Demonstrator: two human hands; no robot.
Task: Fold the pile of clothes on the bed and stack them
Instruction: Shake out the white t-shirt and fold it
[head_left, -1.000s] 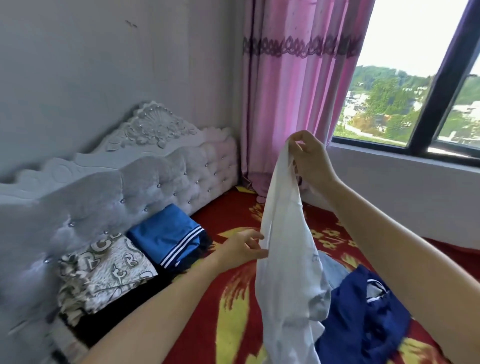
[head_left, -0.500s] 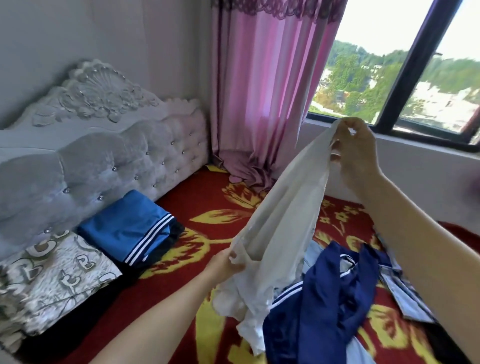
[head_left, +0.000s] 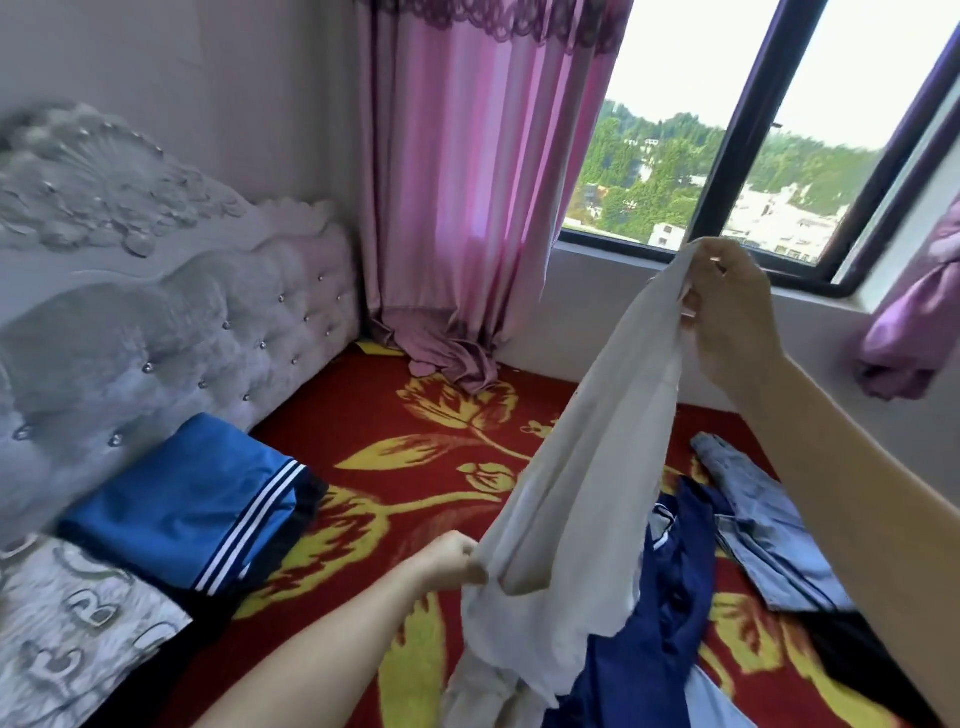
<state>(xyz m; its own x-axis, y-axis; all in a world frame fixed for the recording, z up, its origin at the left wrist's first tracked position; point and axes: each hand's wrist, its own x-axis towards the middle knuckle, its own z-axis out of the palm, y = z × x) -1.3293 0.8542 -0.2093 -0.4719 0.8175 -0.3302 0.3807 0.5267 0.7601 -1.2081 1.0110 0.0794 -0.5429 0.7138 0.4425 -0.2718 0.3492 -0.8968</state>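
Observation:
A white garment (head_left: 582, 499) hangs stretched between my hands above the bed. My right hand (head_left: 727, 312) pinches its upper end, raised in front of the window sill. Lower down, my left hand (head_left: 452, 564) grips a bunched part of its edge. Under the garment lies an unfolded pile: a navy blue piece with white trim (head_left: 660, 623), light blue jeans (head_left: 763, 535) and something black (head_left: 852, 660). A folded blue garment with white stripes (head_left: 192, 499) lies by the headboard, next to a folded grey patterned one (head_left: 67, 629).
The bed has a red blanket with yellow flowers (head_left: 415, 441). A grey tufted headboard (head_left: 156, 322) runs along the left. A pink curtain (head_left: 457, 197) hangs at the far corner, and the window (head_left: 727, 156) is on the right.
My right hand has carried the garment's top end rightwards, and my left hand has moved down it and now grips its edge. The view has tilted lower and turned right.

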